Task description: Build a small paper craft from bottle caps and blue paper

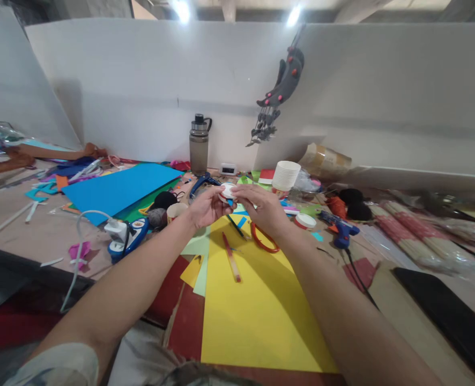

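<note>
Over the yellow sheet (pixel 245 316), my left hand (pixel 207 206) grips a small white round piece with a red edge (pixel 227 190), which looks like a cut-down paper cup. A bit of blue paper (pixel 230 202) shows at its lower edge. My right hand (pixel 257 203) has its fingers closed on the other side of the round piece; the fingertips partly hide it. Beneath the hands lie a red pen (pixel 231 260), a dark pencil (pixel 236 227) and scissors with red-orange handles (pixel 265 244). A similar white round piece with a red side (pixel 305 221) sits right of my right hand.
A grey bottle (pixel 199 147) and a stack of paper cups (pixel 286 176) stand behind. Blue card (pixel 120 185) and a power strip (pixel 131 241) lie left. At right are a blue glue gun (pixel 344 230) with a cable, stick bundles (pixel 408 230) and a black phone-like slab (pixel 442 311).
</note>
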Motion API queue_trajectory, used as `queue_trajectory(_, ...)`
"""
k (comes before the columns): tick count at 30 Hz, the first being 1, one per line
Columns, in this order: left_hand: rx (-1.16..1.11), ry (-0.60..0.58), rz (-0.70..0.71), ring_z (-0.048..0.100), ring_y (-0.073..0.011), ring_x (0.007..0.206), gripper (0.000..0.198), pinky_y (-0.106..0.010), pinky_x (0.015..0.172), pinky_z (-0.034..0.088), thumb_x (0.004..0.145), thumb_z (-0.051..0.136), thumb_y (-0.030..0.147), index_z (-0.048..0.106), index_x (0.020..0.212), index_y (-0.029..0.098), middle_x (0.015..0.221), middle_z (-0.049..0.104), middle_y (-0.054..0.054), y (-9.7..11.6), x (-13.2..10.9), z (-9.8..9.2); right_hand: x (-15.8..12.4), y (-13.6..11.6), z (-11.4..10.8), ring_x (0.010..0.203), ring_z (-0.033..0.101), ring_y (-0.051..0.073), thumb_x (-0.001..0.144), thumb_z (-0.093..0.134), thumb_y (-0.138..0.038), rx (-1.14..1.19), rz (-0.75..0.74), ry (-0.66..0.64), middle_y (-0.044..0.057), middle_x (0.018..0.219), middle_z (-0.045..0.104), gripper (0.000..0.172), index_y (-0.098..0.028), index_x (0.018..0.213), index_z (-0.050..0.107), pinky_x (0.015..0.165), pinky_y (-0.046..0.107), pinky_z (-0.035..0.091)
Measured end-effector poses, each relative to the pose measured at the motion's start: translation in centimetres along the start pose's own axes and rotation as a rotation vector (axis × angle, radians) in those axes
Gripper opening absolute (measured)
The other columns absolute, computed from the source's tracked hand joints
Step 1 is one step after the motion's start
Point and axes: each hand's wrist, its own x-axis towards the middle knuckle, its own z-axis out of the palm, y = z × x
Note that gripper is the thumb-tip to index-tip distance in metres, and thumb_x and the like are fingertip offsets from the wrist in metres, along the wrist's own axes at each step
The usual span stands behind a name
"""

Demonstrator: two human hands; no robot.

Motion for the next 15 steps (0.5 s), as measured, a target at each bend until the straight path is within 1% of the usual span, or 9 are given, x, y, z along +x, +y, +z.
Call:
queue_trajectory(3, 0.017, 0.031, -0.027, 0.066, -0.0138, 0.056, 0.033, -0.021, 0.051, 0.052, 0.098, 0.040, 0.026, 0.063, 0.081, 0.010, 0.063, 0.067, -0.007, 0.1, -0.1, 0.3, 0.0, -0.1, 0.0, 0.107, 0.067, 0.021, 0.094, 0.053, -0.021, -0.002, 0.041, 0.012, 0.009, 0.110, 0.074, 0.021, -0.022, 0.105, 0.070, 0.096, 0.041, 0.053)
queue_trajectory(6, 0.041, 0.052, 0.025, 0.066, -0.0130, 0.056, 0.030, -0.020, 0.052, 0.053, 0.098, 0.045, 0.029, 0.063, 0.084, 0.009, 0.064, 0.068, -0.007, -0.1, 0.0, 0.1, 0.0, -0.3, 0.0, 0.105, 0.068, 0.021, 0.094, 0.053, -0.023, 0.010, 0.081, 0.035, 0.008, 0.108, 0.075, 0.020, -0.024, 0.103, 0.070, 0.094, 0.040, 0.053)
queue_trajectory(10, 0.079, 0.005, 0.096, 0.067, -0.0122, 0.058, 0.022, -0.020, 0.054, 0.054, 0.093, 0.056, 0.030, 0.064, 0.087, 0.010, 0.072, 0.071, -0.008, -0.8, 0.5, -0.6, 0.1, -0.4, 0.1, 0.098, 0.068, 0.021, 0.091, 0.059, -0.024, 0.001, 0.102, 0.075, 0.008, 0.100, 0.076, 0.013, -0.023, 0.094, 0.071, 0.091, 0.039, 0.053)
queue_trajectory(15, 0.120, -0.028, 0.091, 0.068, -0.0123, 0.062, 0.024, -0.018, 0.054, 0.053, 0.090, 0.061, 0.033, 0.064, 0.085, 0.009, 0.078, 0.072, -0.010, -1.1, 0.8, -1.1, 0.2, -0.7, 0.0, 0.091, 0.068, 0.021, 0.088, 0.060, -0.022, 0.021, 0.164, 0.086, 0.007, 0.093, 0.075, 0.010, -0.022, 0.086, 0.070, 0.086, 0.037, 0.052)
